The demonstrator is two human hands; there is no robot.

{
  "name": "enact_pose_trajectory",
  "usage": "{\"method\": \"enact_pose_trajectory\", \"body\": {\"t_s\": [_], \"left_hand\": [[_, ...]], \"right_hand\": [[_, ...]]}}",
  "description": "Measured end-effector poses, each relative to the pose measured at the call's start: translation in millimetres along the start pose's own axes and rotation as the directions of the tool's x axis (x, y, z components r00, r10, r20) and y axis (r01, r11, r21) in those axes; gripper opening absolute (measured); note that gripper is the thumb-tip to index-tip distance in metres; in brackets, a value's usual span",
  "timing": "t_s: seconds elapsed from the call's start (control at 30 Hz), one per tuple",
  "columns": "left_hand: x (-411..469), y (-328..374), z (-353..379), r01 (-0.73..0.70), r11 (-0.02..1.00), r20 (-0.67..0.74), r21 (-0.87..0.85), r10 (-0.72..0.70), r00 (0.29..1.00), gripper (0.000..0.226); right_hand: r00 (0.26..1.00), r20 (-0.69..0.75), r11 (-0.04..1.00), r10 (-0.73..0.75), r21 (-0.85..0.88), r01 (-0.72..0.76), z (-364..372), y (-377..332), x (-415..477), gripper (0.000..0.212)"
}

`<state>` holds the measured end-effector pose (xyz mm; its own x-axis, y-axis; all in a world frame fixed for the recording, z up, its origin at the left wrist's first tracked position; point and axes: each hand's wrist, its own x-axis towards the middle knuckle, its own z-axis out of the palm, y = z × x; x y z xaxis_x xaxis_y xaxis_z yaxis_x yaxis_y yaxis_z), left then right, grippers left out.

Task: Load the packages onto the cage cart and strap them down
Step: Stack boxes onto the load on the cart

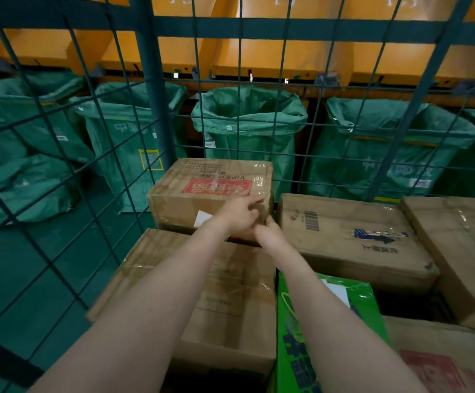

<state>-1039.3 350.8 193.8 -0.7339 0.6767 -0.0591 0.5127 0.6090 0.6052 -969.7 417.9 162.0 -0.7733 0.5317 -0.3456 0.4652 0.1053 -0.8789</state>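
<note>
A cardboard box with a red label (202, 177) sits in the far left corner of the cage cart (148, 114), stacked on other packages. My left hand (237, 214) grips the box at its near right corner, index finger along the top edge. Just below it, my right hand (270, 232) presses its fingertips against the same corner; the left hand partly hides its fingers. A large taped carton (225, 304) lies under my left forearm, and a green package (296, 350) stands beside it.
More cartons fill the cart on the right: a barcode box (352, 236), another (463, 251) at the far right, and a red-printed one (443, 364) nearest me. Beyond the cart's mesh hang open green sacks (247, 123) beneath orange chutes (259, 55).
</note>
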Motion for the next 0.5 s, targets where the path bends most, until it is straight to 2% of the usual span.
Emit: {"method": "enact_pose_trajectory", "body": {"t_s": [0.13, 0.27, 0.33, 0.37, 0.43, 0.47, 0.5], "left_hand": [[-8, 0, -5, 0.002, 0.990, -0.025, -0.138, -0.005, 1.000, 0.044], [-23, -2, -22, 0.025, 0.988, -0.037, -0.152, -0.031, 0.999, 0.046], [-33, -5, -34, 0.048, 0.989, -0.056, -0.143, -0.057, 0.997, 0.046], [-38, -6, -39, 0.061, 0.990, -0.064, -0.131, -0.070, 0.995, 0.047], [-49, -7, -48, 0.076, 0.991, -0.068, -0.112, -0.084, 0.994, 0.046], [-55, -6, -53, 0.081, 0.991, -0.067, -0.107, -0.089, 0.994, 0.047], [-60, -5, -56, 0.090, 0.990, -0.071, -0.106, -0.098, 0.993, 0.047]], "right_hand": [[0.997, -0.076, 0.999, 0.032, -0.018, -0.033, 5, -1, 6, 0.071], [0.984, -0.167, 0.986, 0.064, -0.144, -0.089, 8, -12, 1, 0.069], [0.971, -0.238, 0.969, 0.001, -0.239, -0.059, 6, -21, -8, 0.075], [0.958, -0.275, 0.953, -0.076, -0.303, -0.012, 4, -24, -14, 0.078], [0.928, -0.234, 0.826, -0.291, -0.550, 0.120, 0, -31, -26, 0.078], [0.927, -0.134, 0.703, -0.351, -0.691, 0.166, -2, -34, -33, 0.076], [0.940, -0.039, 0.596, -0.338, -0.782, 0.182, -2, -35, -38, 0.071]]}}
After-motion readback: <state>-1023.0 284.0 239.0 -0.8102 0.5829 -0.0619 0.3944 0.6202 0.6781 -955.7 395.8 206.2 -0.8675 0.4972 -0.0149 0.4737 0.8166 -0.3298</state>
